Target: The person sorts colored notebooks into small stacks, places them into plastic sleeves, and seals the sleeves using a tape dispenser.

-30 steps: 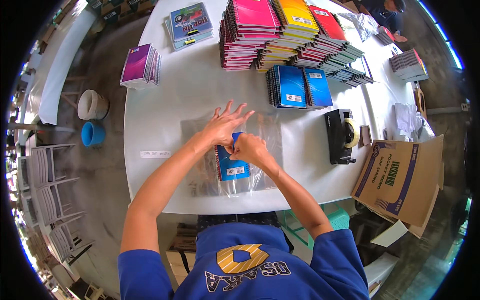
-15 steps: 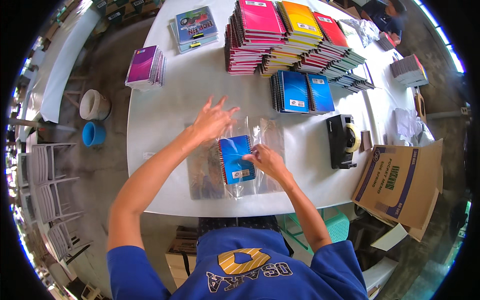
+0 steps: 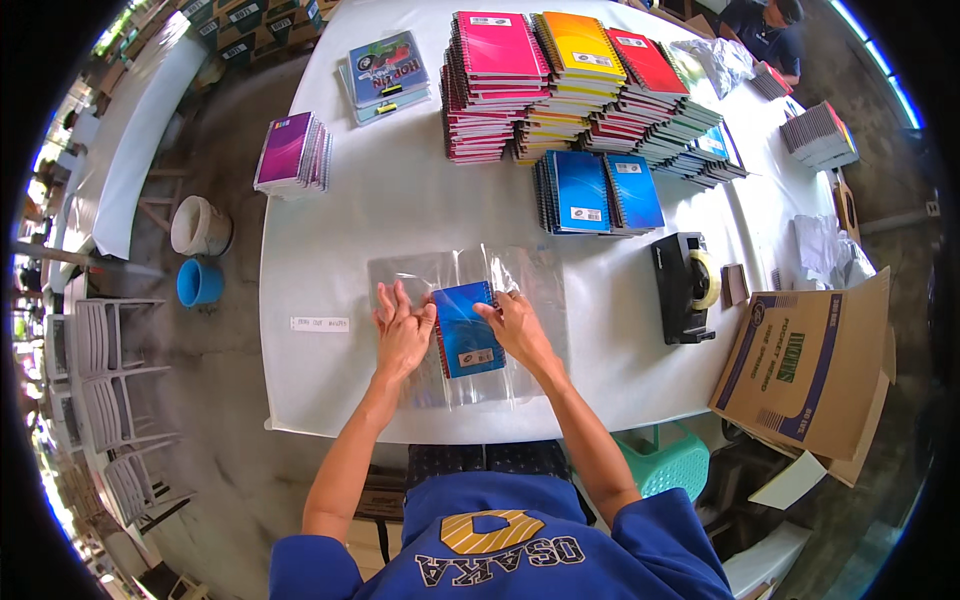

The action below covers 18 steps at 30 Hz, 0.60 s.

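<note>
Pressing flat with fingers spread, the left hand [image 3: 402, 335] and right hand [image 3: 515, 325] held a light, stiff blue notebook [image 3: 466, 328] on slippery clear bags [image 3: 530, 275]; its edges looked best to grab.

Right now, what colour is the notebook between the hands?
Blue, with a spiral binding on its left edge: the notebook lies inside clear plastic wrap, seen in the head view.

A white table [image 3: 400, 220] carries everything. On it lie clear plastic sleeves [image 3: 530, 290] with 1 blue notebook [image 3: 466, 328] on top, 2 blue notebook stacks [image 3: 595, 192], taller stacks [image 3: 560, 80] behind — pink, yellow, red — a purple stack [image 3: 290, 150] at the left, a black tape dispenser [image 3: 685, 288], and a small paper label [image 3: 320, 324].
</note>
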Available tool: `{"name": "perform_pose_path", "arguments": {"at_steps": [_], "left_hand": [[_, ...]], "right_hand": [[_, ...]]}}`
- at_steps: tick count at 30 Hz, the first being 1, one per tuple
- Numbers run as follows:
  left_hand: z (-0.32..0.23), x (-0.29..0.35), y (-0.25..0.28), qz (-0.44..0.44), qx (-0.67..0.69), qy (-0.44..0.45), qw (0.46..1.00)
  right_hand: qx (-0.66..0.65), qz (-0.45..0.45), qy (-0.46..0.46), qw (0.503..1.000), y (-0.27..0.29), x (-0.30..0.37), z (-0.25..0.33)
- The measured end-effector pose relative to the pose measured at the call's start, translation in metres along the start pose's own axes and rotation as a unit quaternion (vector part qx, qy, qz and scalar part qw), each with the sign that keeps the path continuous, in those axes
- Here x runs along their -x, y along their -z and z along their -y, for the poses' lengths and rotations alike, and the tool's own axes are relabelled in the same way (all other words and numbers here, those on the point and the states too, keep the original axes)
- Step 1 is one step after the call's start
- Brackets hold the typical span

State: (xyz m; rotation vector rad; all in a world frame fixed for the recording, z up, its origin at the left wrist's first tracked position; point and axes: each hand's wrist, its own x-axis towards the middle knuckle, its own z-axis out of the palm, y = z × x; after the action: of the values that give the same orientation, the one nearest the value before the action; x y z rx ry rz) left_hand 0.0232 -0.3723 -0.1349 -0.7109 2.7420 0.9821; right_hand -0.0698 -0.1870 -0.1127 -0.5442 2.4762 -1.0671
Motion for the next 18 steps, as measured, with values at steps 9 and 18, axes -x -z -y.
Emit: {"name": "perform_pose_path", "arguments": {"at_steps": [9, 18], "left_hand": [[-0.013, 0.048, 0.009, -0.001, 0.267, -0.139, 0.954], [-0.039, 0.045, 0.024, -0.122, 0.343, -0.23, 0.902]], "right_hand": [[-0.389, 0.089, 0.022, 0.916, 0.013, 0.032, -0.009], [-0.189, 0.06, 0.189, 0.962, 0.011, 0.033, -0.033]]}}
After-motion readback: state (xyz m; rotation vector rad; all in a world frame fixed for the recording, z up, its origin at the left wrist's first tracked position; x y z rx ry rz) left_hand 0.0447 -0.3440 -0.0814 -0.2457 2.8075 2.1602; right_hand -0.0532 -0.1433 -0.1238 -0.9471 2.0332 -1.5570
